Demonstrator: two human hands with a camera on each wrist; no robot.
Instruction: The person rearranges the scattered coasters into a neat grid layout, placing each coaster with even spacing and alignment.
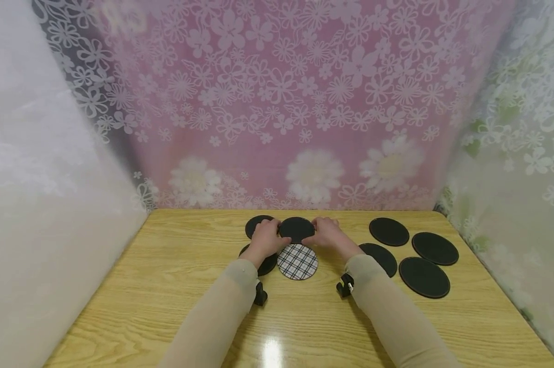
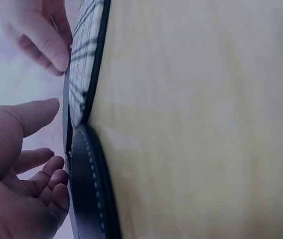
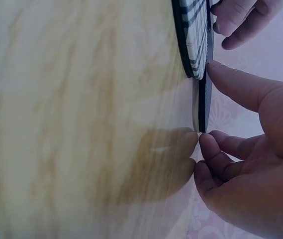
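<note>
A round black coaster (image 1: 297,230) with a stitched rim lies flat between both hands, at the back middle of the table. My left hand (image 1: 266,237) is at its left edge, thumb slightly raised off it in the left wrist view. On the opposite side, my right hand (image 1: 326,234) has its fingertips (image 3: 207,142) and spread thumb right at the coaster's rim. Directly in front lies a plaid black-and-white coaster (image 1: 297,261). Two more black coasters, a rear one (image 1: 256,225) and a nearer one (image 1: 268,265), sit to the left, partly hidden by the left hand and wrist.
On the right of the wooden table (image 1: 175,306) lie several black coasters: one at the back (image 1: 389,231), two farther right (image 1: 435,248) and one (image 1: 380,258) partly behind the right sleeve. A floral curtain (image 1: 277,128) hangs along the back edge, with pale sheets at both sides.
</note>
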